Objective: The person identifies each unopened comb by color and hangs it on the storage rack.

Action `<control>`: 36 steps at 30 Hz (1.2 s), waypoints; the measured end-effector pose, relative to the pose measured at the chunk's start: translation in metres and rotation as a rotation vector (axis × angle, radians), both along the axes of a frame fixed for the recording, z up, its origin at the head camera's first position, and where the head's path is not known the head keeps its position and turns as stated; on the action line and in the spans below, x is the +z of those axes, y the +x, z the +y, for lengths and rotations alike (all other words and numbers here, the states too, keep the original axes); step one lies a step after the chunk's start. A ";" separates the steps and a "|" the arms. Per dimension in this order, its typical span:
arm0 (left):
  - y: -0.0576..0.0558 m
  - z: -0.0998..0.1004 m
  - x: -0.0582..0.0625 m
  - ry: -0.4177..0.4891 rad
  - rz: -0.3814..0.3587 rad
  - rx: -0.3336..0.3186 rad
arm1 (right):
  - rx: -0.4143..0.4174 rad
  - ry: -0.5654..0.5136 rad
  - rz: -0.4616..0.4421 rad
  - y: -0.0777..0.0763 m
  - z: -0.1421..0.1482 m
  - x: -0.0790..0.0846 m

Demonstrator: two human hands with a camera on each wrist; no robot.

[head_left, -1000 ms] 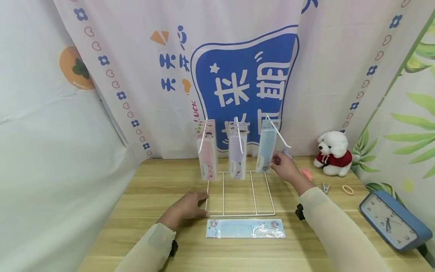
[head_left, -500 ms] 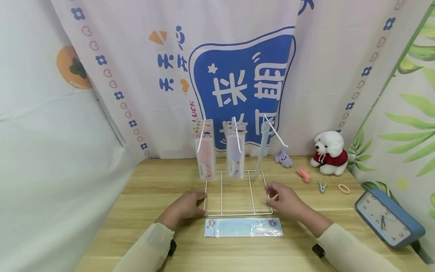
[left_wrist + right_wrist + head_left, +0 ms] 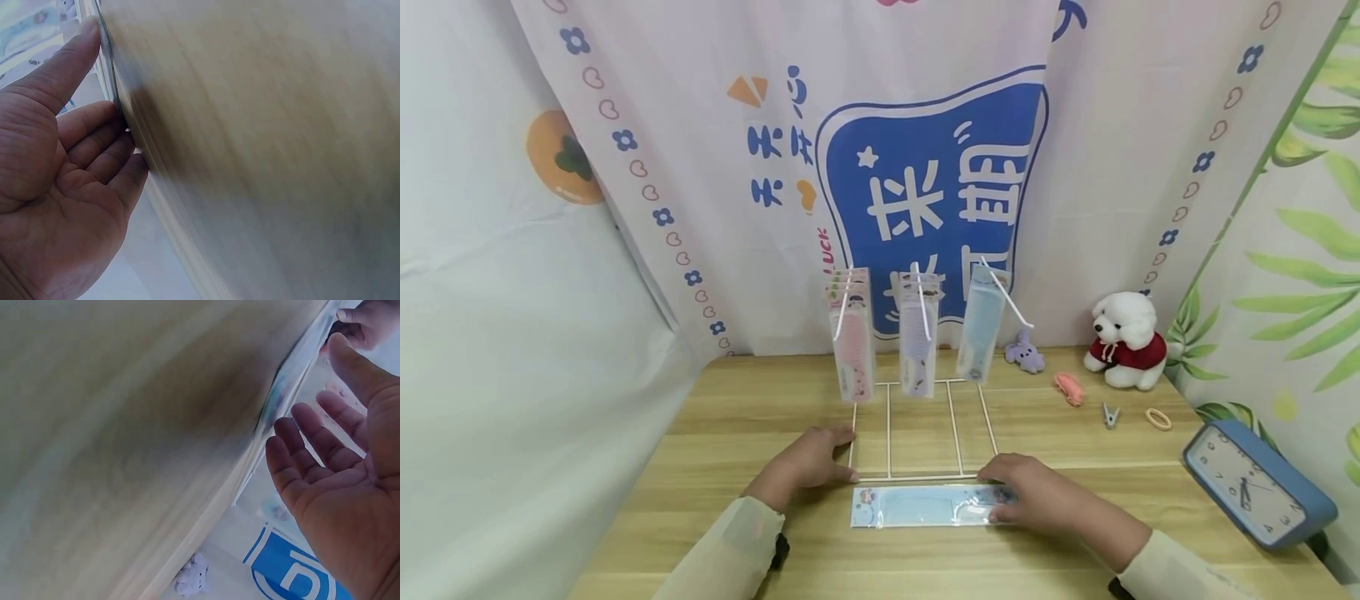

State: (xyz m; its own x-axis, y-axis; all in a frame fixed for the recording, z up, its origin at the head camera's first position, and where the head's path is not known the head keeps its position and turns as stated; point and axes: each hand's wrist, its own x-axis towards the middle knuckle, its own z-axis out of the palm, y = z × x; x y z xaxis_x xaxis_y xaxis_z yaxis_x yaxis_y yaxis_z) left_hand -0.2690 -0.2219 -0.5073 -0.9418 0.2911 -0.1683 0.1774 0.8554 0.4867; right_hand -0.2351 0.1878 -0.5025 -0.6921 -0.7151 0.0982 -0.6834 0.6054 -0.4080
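Note:
A white wire display rack (image 3: 889, 433) stands on the table with three hooks. Pink packaged combs (image 3: 853, 346) hang in a row on the left hook, purple ones (image 3: 917, 350) on the middle hook. From the right hook hangs a blue packaged comb (image 3: 981, 329). Another blue packaged comb (image 3: 910, 507) lies flat in front of the rack. My left hand (image 3: 808, 460) rests at the base's front left corner, thumb and fingers (image 3: 94, 134) extended. My right hand (image 3: 1041, 496) is over the right end of the lying pack; its fingers (image 3: 319, 440) are spread and loosely bent.
Right of the rack are a small purple plush (image 3: 1025, 352), a coral hair clip (image 3: 1069, 388), a grey clip (image 3: 1111, 415) and a beige ring (image 3: 1158, 418). Farther right stand a white plush dog (image 3: 1127, 340) and a blue alarm clock (image 3: 1258, 483). A printed curtain (image 3: 760, 275) hangs behind.
My right hand let go of the blue packaged comb on the right hook and came down to the pack on the table. The hung pack has swung round. My left hand stayed put.

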 end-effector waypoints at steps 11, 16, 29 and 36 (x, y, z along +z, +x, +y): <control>-0.002 -0.001 0.000 -0.016 0.010 -0.017 | 0.015 0.094 -0.053 0.005 -0.002 0.002; -0.003 -0.001 0.000 -0.026 0.008 -0.018 | -0.011 0.126 -0.165 0.006 0.002 0.008; 0.002 0.000 0.002 0.002 -0.006 -0.012 | 0.019 0.138 -0.264 0.012 -0.001 0.011; 0.001 0.000 0.004 -0.008 0.002 -0.023 | 0.046 0.079 -0.320 0.014 0.006 0.013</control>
